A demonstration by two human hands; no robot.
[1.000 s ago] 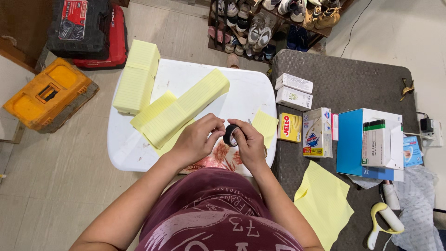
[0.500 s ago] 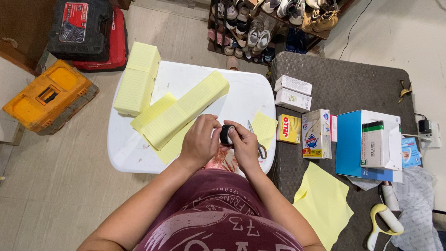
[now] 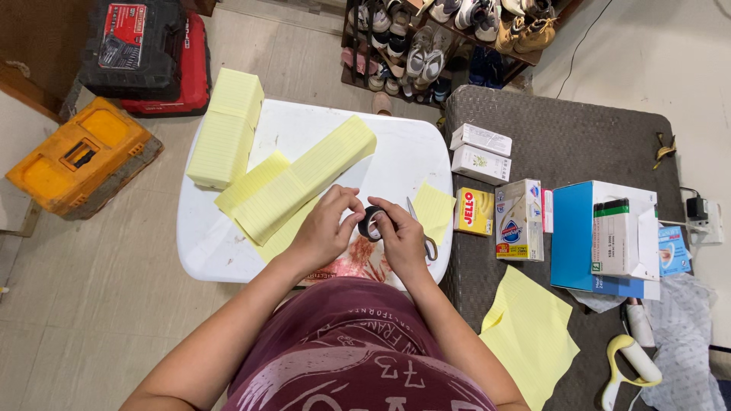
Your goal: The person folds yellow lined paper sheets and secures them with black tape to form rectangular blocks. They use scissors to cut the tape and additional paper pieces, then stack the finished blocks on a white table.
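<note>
Both of my hands hold a small black roll of tape (image 3: 372, 222) over the near edge of the white table (image 3: 396, 156). My left hand (image 3: 329, 227) grips its left side with the fingers curled over the top. My right hand (image 3: 401, 237) pinches its right side. A pair of scissors (image 3: 423, 236) lies on the table, partly hidden by my right hand. Long stacks of yellow lined paper (image 3: 304, 179) lie just left of my hands, and one loose yellow sheet (image 3: 434, 207) lies to the right.
A thicker yellow paper stack (image 3: 227, 125) hangs over the table's far left edge. The grey table (image 3: 579, 137) on the right bears small boxes (image 3: 481, 151), a yellow box (image 3: 474, 211), a blue box (image 3: 601, 236) and a yellow sheet (image 3: 529, 335). Toolboxes (image 3: 80, 152) and a shoe rack (image 3: 449, 38) stand on the floor.
My hands have shifted slightly on the tape roll, turning it between the fingers. Everything else on both tables stays where it was.
</note>
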